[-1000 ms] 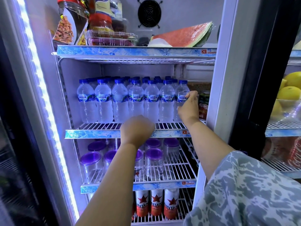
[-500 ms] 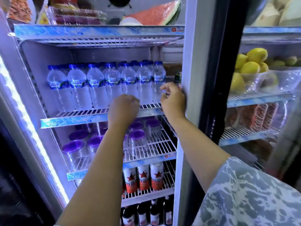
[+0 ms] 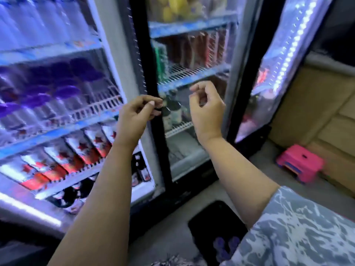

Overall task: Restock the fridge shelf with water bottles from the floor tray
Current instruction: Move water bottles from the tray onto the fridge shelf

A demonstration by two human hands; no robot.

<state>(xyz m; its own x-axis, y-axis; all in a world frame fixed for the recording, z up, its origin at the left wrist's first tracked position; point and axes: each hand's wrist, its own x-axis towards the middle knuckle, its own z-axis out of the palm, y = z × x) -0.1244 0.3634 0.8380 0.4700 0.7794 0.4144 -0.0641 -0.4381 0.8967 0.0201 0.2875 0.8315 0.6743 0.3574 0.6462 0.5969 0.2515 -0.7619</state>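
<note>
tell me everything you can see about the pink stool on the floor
The pink stool is a small, low step stool that looks like moulded plastic, with a flat top and a dark slot in its middle. A darker, bluish band shows under the top; motion blur hides finer detail. It stands upright on the grey floor to the right of the fridge's open door, close to tan boxes. Neither hand touches it.

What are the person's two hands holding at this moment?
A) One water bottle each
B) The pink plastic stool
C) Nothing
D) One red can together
C: the left hand and the right hand hang loosely curled in front of the fridge, both without any object.
</note>
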